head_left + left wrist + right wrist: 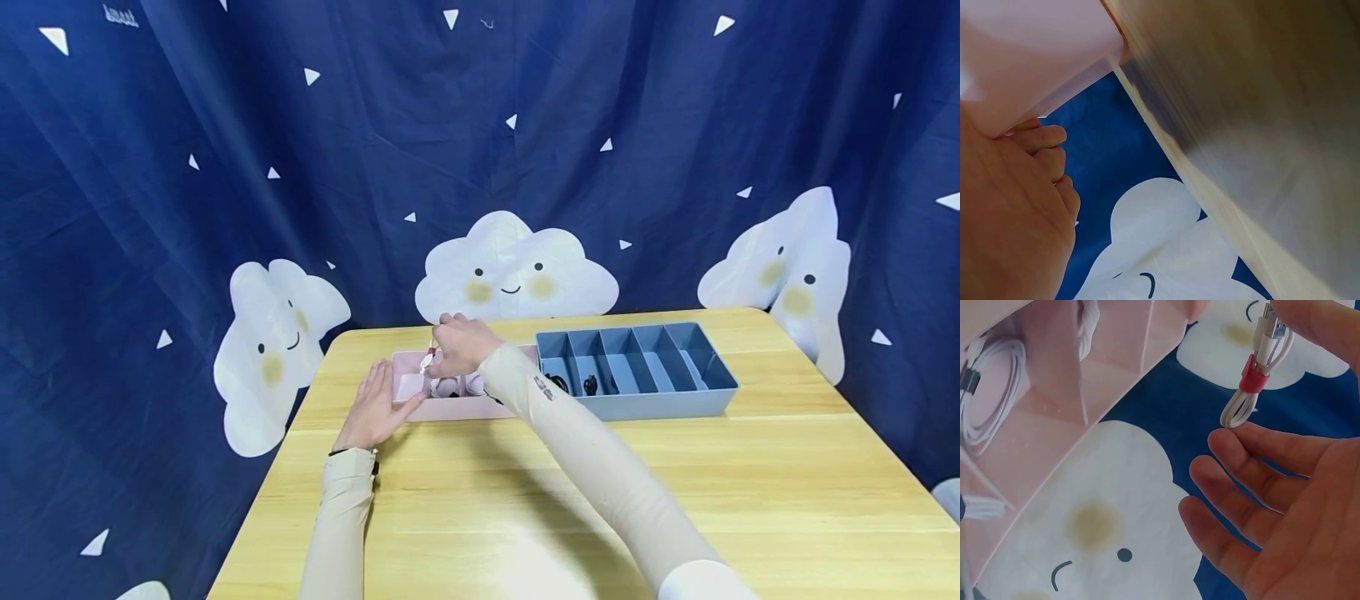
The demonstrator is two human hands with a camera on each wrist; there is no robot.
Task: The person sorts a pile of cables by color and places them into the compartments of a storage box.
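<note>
A white USB cable (1254, 375), looped into a small bundle with a red strap, is pinched between the thumb and index finger of my right hand (463, 343). In the head view that cable hangs above the left part of a pink divided box (457, 409). My left hand (372, 410) rests against the box's left end, its fingers extended and its thumb along the front corner. White cable bundles lie in other compartments of the pink box; one coil (997, 394) has a dark strap. The left hand's fingertips are partly hidden behind the box in the left wrist view.
Right of the pink box stands a blue-grey divided box (645, 407), touching or nearly touching it. Black cable bundles (591, 385) lie in its left compartments. Both boxes sit near the far edge of a wooden table (480, 500), before a dark blue curtain (360, 167).
</note>
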